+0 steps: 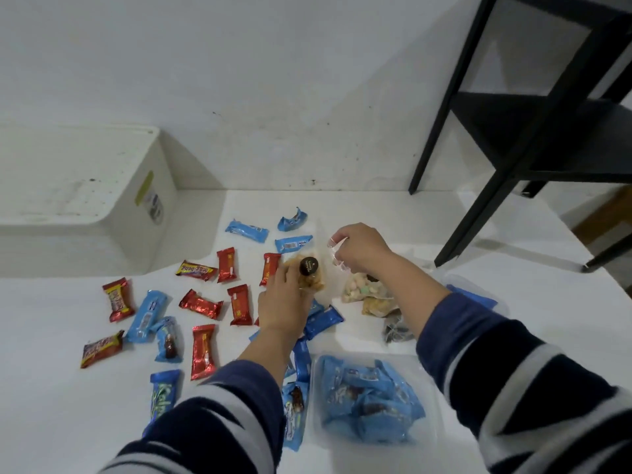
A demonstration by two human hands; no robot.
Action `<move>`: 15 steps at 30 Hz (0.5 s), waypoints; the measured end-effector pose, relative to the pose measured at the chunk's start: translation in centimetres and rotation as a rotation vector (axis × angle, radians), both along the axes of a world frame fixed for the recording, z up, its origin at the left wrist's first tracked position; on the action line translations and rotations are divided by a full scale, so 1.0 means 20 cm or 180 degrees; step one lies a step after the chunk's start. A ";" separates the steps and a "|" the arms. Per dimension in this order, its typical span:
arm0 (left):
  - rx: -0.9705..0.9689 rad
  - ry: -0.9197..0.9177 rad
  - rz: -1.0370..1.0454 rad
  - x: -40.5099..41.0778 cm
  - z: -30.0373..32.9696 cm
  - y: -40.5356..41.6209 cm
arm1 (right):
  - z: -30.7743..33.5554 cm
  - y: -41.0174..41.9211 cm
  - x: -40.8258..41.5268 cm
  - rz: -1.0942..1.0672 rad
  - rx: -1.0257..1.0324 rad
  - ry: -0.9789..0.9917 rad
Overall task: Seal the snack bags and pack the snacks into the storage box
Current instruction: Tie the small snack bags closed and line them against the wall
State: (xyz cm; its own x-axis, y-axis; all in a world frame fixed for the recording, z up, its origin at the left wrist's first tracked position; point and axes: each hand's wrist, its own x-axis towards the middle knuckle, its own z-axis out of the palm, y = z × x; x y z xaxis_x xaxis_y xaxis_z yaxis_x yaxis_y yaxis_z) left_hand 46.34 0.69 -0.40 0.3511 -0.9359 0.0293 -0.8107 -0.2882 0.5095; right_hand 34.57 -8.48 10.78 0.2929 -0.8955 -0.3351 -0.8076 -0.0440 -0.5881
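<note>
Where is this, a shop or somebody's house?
Probably a room in a house, not a shop: a plain white wall, a white table strewn with snacks, a black shelf and a white storage box.

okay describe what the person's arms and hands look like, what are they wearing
Both arms wear long sleeves striped dark navy and white, the left sleeve and right sleeve alike. The left hand and right hand are bare: no gloves, rings or watch visible.
</note>
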 end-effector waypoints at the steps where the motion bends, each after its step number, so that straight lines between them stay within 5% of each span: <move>1: -0.0037 0.0010 -0.0009 0.01 0.00 -0.01 | 0.00 -0.01 0.00 0.0105 0.0042 -0.0028; 7: 0.0546 0.0431 -0.0409 0.09 0.03 -0.14 | -0.02 -0.10 -0.03 0.0291 0.0092 0.0048; 15: 0.0615 0.0046 -0.0267 0.11 -0.03 -0.09 | -0.08 -0.19 -0.06 0.0073 -0.0002 0.0528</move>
